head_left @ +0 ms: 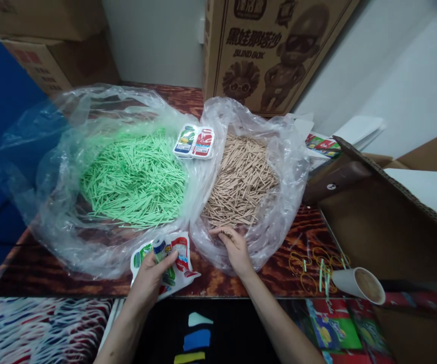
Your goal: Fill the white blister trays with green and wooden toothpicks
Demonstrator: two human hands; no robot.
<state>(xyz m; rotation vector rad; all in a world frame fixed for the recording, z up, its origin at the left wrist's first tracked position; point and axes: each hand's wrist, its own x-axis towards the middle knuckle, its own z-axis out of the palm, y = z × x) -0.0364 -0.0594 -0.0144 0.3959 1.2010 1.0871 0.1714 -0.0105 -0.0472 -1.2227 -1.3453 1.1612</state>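
Black clothing (222, 328) with white, blue and yellow patches lies between the forearms, just below the table (70, 288) edge. Above it, the left hand (153, 273) is closed on a printed packet (182, 253), white with green and red areas, thumb across its front and a small rolled or cylindrical part showing beside the thumb. To its right, the right hand (236, 250) is curled narrow, with what look like the ends of a small bunch of brown sticks (241, 182) showing by the thumb; how many it holds I cannot tell. More of these sticks lie heaped directly beyond that hand in a clear plastic bag (292, 172), its near edge around the fingers. Beyond the left hand and further left, a larger clear bag (44, 167) lies open around a heap of green sticks (138, 177). Ahead of both hands, between the two heaps, rests a white twin pack (194, 142) with blue-green and red labels. Well to the right of the right hand are yellow rubber bands (301, 278) and a tipped paper cup (358, 284), near an open carton (373, 222)
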